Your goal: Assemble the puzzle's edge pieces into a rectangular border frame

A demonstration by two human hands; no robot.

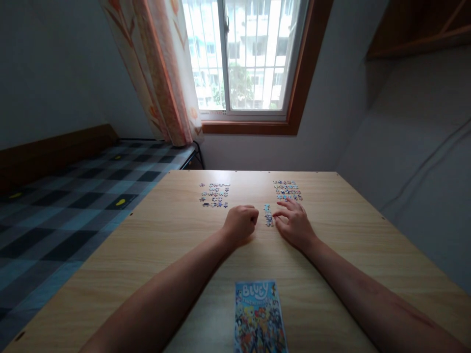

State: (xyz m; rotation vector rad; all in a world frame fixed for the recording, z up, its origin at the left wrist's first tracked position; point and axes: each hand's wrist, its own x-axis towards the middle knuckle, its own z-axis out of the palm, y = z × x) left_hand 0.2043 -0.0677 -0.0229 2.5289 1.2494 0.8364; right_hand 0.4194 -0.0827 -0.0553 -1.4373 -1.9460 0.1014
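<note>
Pale wood table (140, 264) under both hands: L hand (241, 223) curled into a fist, can't tell if anything's inside; R hand (293, 223) relaxed, fingers parted, nothing visibly gripped, fingertips at the R edge of a short puzzle strip (268, 215), can't tell if touching. Strip lies flat btwn the hands, nearer R. By the R fingertips, on the far side, a block of puzzle pcs (287, 189) in rows; past L hand, a 2nd, gappier group (217, 192). Nearer the person, btwn the forearms, a blue Bluey pic card (259, 318), lower end out of view. Further out: checked bed (73, 220) on L, floral curtain (158, 63) + barred window (253, 59) beyond table, brown shelf (419, 41) up R.
</note>
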